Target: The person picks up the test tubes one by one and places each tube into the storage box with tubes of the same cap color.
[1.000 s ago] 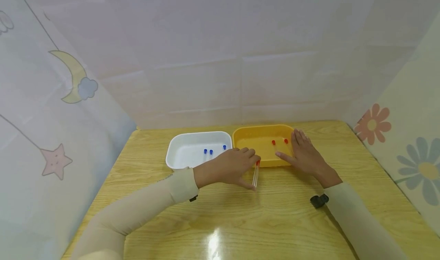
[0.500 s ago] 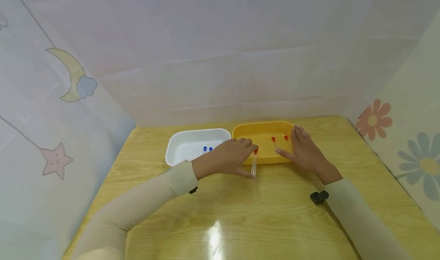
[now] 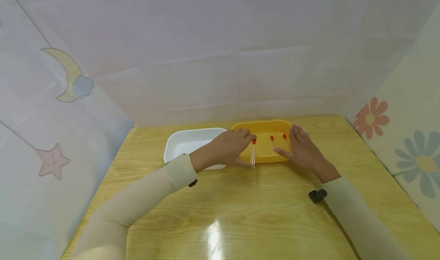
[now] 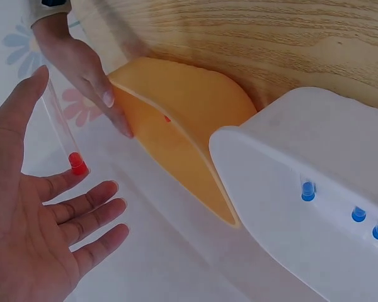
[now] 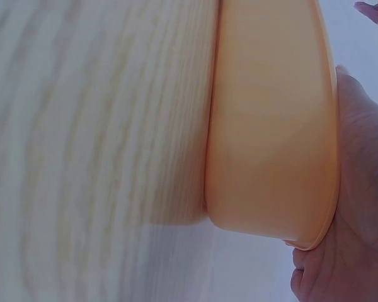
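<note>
My left hand [image 3: 228, 149] pinches a clear test tube with a red cap [image 3: 253, 153] lengthwise, thumb at the bottom and index finger at the cap. In the head view the tube overlaps the front rim of the yellow tray [image 3: 266, 157]. The left wrist view shows the same test tube [image 4: 60, 121], with the other fingers spread. Across the tray's right end lies my right hand [image 3: 305, 151], thumb over the front rim, fingers straight along the side. Two more red caps [image 3: 272, 138] show inside, their tubes faint.
A white tray [image 4: 290, 119] stands left of the yellow one, against it. Blue-capped test tubes [image 4: 308, 190] lie in it, hidden from the head view by my left arm. Both trays sit near the back of the wooden table [image 3: 261, 210], before a cloth backdrop [image 3: 237, 61].
My left hand has moved forward with the test tube, from in front of the yellow tray to its front rim. My right hand keeps its place. The head view has shifted slightly.
</note>
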Motion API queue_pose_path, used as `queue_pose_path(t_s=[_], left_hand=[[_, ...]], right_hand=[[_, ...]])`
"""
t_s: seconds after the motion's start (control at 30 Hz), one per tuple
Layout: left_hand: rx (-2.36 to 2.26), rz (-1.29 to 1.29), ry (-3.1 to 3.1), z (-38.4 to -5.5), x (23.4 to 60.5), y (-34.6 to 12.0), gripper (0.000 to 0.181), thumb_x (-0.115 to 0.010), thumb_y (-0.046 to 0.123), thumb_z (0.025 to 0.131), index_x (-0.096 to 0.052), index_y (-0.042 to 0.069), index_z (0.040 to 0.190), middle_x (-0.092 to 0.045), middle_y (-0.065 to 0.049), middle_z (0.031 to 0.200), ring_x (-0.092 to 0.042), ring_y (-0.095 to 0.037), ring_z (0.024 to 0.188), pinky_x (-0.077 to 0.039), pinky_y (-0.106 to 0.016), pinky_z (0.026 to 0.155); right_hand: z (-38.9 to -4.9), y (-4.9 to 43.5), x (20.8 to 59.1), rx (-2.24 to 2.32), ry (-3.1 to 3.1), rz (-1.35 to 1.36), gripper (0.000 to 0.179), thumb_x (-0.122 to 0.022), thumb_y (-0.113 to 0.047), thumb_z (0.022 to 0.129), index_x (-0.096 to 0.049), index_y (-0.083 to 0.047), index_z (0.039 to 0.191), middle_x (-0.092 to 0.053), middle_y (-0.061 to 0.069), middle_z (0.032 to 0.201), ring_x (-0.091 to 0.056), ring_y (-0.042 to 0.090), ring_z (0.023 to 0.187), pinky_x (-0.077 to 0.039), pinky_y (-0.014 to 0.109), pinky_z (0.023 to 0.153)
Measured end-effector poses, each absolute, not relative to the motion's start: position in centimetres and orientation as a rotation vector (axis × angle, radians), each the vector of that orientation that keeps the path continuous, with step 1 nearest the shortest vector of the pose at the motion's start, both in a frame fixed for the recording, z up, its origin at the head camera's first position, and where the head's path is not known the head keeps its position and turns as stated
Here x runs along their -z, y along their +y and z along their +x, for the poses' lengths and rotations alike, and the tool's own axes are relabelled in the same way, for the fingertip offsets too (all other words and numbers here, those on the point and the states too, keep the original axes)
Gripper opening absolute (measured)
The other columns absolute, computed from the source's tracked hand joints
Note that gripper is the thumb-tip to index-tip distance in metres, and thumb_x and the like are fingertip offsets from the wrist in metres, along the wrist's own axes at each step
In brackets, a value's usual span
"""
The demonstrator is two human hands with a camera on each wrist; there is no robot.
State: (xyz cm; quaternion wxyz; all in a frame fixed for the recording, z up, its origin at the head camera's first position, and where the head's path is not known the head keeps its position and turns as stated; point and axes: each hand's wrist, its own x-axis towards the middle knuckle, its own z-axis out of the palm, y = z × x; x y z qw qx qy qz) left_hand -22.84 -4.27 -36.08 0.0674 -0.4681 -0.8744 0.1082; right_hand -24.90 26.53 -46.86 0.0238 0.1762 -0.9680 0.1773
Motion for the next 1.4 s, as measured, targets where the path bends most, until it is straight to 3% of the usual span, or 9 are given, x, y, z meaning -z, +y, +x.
queue_pose_path(t_s=[0.93,1.4], left_hand=[[-0.318,-1.347,-2.675,-24.9,37.5,-4.8,0.097,-0.056,0.080,0.086,-0.047,0.007,0.148,-0.056,-0.007,0.125,-0.056,-0.020,0.104,-0.052,-0.034,0.083],[-0.383,-1.324,-2.696,-25.8,37.8,-4.2,0.096,-0.053,0.081,0.086,-0.046,0.009,0.149,-0.056,-0.006,0.124,-0.055,-0.020,0.103,-0.052,-0.032,0.083]], right_hand=[[-24.6,26.4,46.6,-0.548,-3.011,0.557,0.109,-0.045,-0.067,0.099,0.000,0.014,0.156,0.014,0.027,0.164,0.009,0.048,0.151,0.000,0.064,0.119],[-24.6,26.6,46.6,-0.538,-3.017,0.558,0.108,-0.044,-0.067,0.100,-0.001,0.015,0.155,0.014,0.027,0.164,0.011,0.047,0.151,0.000,0.064,0.119]])
